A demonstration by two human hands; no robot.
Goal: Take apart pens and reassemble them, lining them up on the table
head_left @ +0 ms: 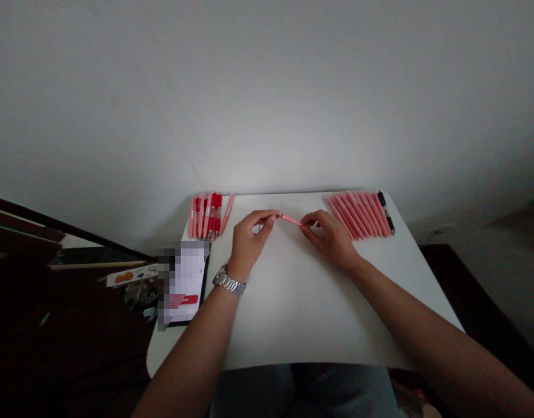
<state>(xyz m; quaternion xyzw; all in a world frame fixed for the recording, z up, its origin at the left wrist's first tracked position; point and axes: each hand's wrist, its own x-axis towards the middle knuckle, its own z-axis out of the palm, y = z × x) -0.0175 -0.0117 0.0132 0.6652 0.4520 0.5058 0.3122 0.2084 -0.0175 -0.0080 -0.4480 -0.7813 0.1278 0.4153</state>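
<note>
A slim pink pen point(291, 219) is held level above the white table between my two hands. My left hand point(253, 229), with a silver watch on its wrist, pinches at the pen's left end with thumb and forefinger. At the opposite end, the fingertips of my right hand point(330, 235) are closed on the pen. Whether a wrapper or cap is at the left tip is too small to tell. Right of my right hand lies a row of several pink pens point(358, 215), with a black pen point(386, 213) at its outer side.
Several pink and red pens point(206, 215) lie in a group at the table's back left. A tablet or phone point(191, 284), partly blurred, rests along the left edge. The white table point(310, 325) stands against a grey wall point(267, 104). Dark clutter fills the floor at left.
</note>
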